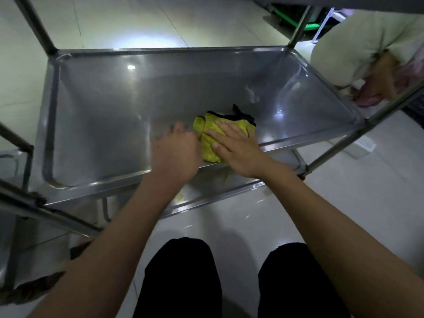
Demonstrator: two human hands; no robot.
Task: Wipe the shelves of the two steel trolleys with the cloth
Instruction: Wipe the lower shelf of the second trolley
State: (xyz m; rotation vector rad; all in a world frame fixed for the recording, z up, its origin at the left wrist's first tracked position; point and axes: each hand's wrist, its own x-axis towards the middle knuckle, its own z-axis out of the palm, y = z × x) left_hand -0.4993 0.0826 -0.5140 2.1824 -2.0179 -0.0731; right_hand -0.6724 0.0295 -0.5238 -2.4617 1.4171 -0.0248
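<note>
- Yellow cloth [207, 143] lies near the front rim of the steel shelf [103, 125], pressed flat under the right hand [236, 148], fingers straight.
- Left hand [175, 154] rests beside it, fingers relaxed, holding nothing.
- Trolley posts [36, 26] flank the shelf; another person's sleeve [358, 47] is at far right.

A: The right hand [234, 145] is covering the middle of the yellow cloth [207, 143]; only its edges are showing.

B: The left hand [175, 151] is looking blurred, so its fingers are unclear.

A: The trolley [96, 120] is being cut off at the top, and its lower shelf [206, 189] is mostly hiding.
</note>
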